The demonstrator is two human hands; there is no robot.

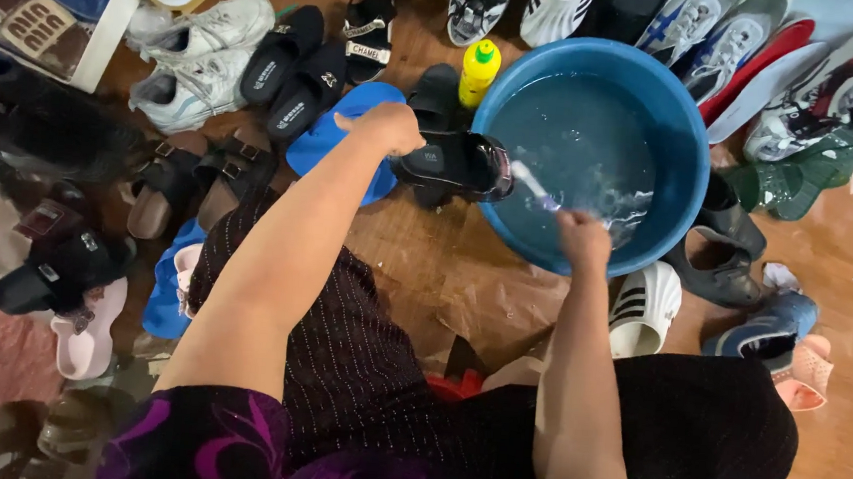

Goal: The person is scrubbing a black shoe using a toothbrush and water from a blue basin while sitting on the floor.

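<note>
The left hand point(389, 127) grips a black slide sandal point(457, 162), probably light, flexible and slippery when wet, at its heel; the right hand point(583, 238) is closed around a toothbrush point(535, 187) over the blue basin point(689, 128).

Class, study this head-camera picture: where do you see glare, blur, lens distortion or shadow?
Head view: soft indoor light, with pale glare on the water in the blue basin; the toothbrush in the right hand is slightly motion-blurred; the black slide sandal held by the left hand is sharp; wide-angle distortion stretches the forearms and bends shoes at the edges; shadows are faint.
</note>
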